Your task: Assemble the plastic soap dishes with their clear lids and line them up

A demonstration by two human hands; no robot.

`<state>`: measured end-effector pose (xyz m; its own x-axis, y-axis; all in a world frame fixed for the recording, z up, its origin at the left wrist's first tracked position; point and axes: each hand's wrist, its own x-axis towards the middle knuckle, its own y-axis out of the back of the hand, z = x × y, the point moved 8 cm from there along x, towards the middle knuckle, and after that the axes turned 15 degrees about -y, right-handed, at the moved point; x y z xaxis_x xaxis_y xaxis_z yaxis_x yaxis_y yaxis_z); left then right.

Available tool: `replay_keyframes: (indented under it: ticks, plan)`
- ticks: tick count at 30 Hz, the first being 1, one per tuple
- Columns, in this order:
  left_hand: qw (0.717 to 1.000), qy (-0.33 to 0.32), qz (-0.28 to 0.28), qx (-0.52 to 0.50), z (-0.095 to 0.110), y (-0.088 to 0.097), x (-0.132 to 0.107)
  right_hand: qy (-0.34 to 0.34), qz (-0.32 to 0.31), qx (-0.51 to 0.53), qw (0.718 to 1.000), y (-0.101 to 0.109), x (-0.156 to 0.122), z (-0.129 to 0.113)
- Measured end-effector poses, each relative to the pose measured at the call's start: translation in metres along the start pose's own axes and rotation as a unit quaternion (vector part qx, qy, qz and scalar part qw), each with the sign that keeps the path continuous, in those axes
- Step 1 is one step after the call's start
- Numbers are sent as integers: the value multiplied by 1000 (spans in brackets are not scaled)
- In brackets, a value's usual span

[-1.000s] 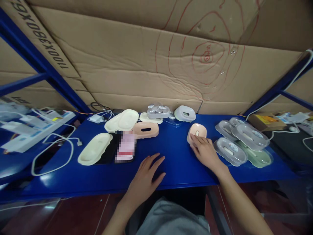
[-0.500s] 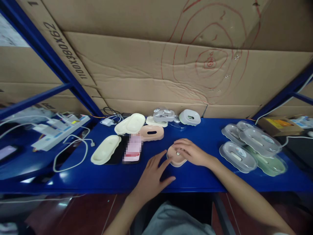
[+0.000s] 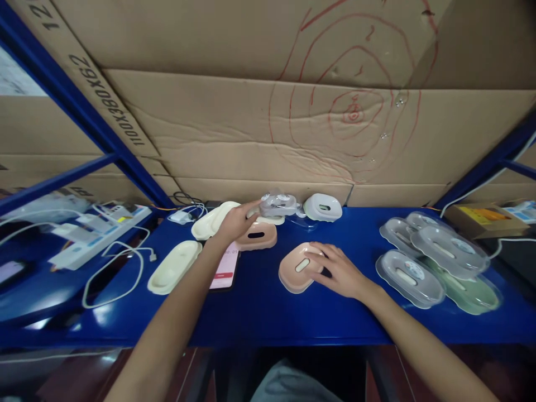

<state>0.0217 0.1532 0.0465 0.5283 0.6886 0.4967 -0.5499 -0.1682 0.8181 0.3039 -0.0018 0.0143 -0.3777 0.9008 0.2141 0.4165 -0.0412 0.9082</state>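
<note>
A pink oval dish (image 3: 292, 272) with a small whitish bar in its middle lies on the blue table. My right hand (image 3: 340, 272) rests over its right edge, fingers spread and touching it. My left hand (image 3: 238, 221) reaches to the back of the table, fingers stretched out beside the clear plastic covers (image 3: 278, 205); whether the fingertips touch them is hard to see. Below that hand sits a pink slotted piece (image 3: 258, 237). Cream trays (image 3: 175, 268) lie to the left, partly behind my left forearm.
At the right are stacked clear-covered dishes (image 3: 410, 278), one of them green (image 3: 469, 290). A white slotted dish (image 3: 323, 207) stands at the back. A phone (image 3: 224, 271) lies partly under my left forearm. Left are a power strip (image 3: 96, 237) and a white cable (image 3: 140, 273). Cardboard (image 3: 230, 128) closes the back.
My left hand has left the pink dish and moved up and left to the back items. The right hand stays at the dish, whose small bar is now uncovered.
</note>
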Motion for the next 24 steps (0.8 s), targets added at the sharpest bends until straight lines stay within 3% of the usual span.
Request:
replay_keyframes:
  ticks: [6,11,14,17,20,24]
  plan:
    - [1000,-25,5,6,10,-7,11,-36,-12,6,999,-16,-1,-11]
    - [997,-38,65,37,29,12,19,-40,-27,22,999,-19,-4,-13]
    - [989,-49,117,70,69,29,-5,-59,-19,34,997,-17,-3,-7]
    - [978,-88,156,104,128,33,-50,-66,36,77,994,-2,-3,-2]
    - [966,-119,176,147,180,19,-93,-42,92,133,986,16,-6,-1]
    - [975,-98,157,122,206,-16,-114,9,59,137,989,14,-6,-7]
